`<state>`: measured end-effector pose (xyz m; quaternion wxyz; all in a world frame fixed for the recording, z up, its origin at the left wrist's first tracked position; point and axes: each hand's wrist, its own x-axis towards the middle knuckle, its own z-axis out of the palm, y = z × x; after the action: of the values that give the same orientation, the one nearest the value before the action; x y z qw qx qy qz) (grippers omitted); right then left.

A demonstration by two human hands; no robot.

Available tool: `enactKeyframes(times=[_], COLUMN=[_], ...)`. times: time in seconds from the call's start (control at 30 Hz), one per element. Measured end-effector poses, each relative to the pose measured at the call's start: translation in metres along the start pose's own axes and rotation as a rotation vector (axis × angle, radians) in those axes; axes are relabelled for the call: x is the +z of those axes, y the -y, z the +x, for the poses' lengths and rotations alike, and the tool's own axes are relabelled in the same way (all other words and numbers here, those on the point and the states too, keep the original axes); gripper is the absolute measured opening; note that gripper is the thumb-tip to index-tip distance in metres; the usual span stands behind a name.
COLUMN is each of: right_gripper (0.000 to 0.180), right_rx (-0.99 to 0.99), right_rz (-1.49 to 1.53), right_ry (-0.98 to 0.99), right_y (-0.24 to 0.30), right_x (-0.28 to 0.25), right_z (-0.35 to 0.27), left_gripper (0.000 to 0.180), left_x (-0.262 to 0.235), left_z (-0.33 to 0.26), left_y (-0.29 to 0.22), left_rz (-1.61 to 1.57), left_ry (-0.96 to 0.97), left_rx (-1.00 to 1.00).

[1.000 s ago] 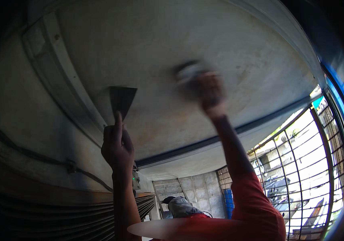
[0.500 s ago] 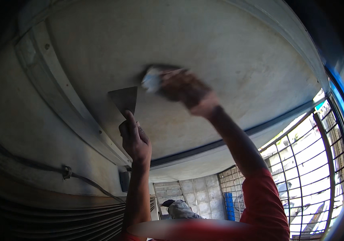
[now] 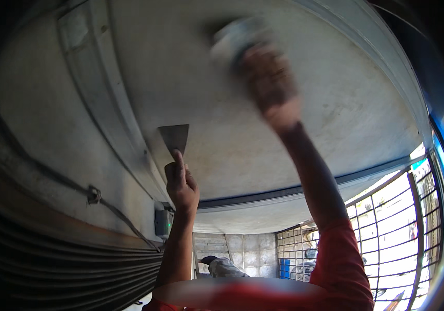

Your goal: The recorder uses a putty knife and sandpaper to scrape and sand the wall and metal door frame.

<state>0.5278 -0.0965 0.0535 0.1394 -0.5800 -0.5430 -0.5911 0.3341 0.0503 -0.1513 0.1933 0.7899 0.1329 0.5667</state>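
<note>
My left hand (image 3: 183, 185) is raised below the pale ceiling panel (image 3: 227, 147). Its fingers are wrapped round a putty knife, with one finger stretched along the dark, flared blade (image 3: 174, 137). The handle is hidden in the palm. Higher up and to the right, my right hand (image 3: 272, 78) presses a whitish pad or folded cloth (image 3: 237, 41) to the panel, or close to it. Motion smears both this hand and what it holds, so the exact kind cannot be made out.
A dark beam (image 3: 263, 196) crosses beyond my hands. Barred metal grilles (image 3: 388, 223) let in bright light at the right. On the left are a ribbed shutter (image 3: 76, 259), a clamped cable (image 3: 121, 215) and a small grey box (image 3: 163, 224) with a green light.
My right hand has swept up and slightly right across the panel with the pale pad. My left hand and the putty knife sit a little further right and lower, as the whole view has shifted.
</note>
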Motion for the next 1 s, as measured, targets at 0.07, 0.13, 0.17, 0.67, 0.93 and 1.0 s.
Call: enactKeyframes(times=[0.07,0.13,0.17,0.67,0.93,1.0], right_gripper=[0.044,0.046,0.046,0.050,0.044,0.045], right_rx=[0.184,0.259,0.252,-0.246,0.592,0.420], right_rz=[-0.230,-0.188,-0.176,0.216,1.059,0.763], right_ry=[-0.227,-0.416,-0.421,0.272,-0.611,-0.299], right_y=[-0.025,-0.002,0.011,0.129,0.013,0.055], right_x=[-0.010,0.009,0.014,0.078,0.010,0.040], right_z=[0.028,0.047,0.056,-0.020,0.064,-0.001], left_gripper=[0.061,0.063,0.065,0.062,0.055,0.054], left_x=[0.003,0.006,0.005,-0.013,-0.029,-0.028], left_z=[-0.002,-0.003,-0.004,-0.059,-0.050,-0.047], left_y=[-0.005,-0.010,-0.008,0.009,0.005,0.006], left_rz=[0.043,-0.055,-0.050,-0.027,0.060,0.020], left_ry=[0.000,-0.029,-0.039,0.137,0.182,0.168], left_rx=[-0.005,-0.016,-0.028,-0.110,-0.126,-0.101])
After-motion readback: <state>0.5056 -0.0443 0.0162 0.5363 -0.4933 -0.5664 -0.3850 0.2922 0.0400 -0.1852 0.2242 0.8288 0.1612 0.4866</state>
